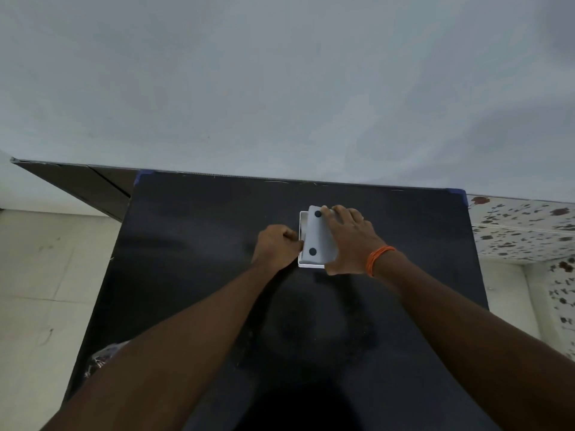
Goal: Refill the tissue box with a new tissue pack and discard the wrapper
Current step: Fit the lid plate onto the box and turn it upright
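Observation:
A white tissue box (301,241) lies upside down on the black table (193,259), towards the far side. Its grey base panel (319,237), with two black round feet, sits tilted on the box's open bottom. My right hand (348,241), an orange band on its wrist, lies flat over the panel's right part and grips it. My left hand (275,245) is closed against the box's left wall, fingers pinched at the rim. What is inside the box is hidden.
A crumpled clear wrapper (104,357) lies at the table's near left edge, partly hidden by my left forearm. A pale wall rises behind the table. Tiled floor lies to the left, a speckled surface (522,231) to the right.

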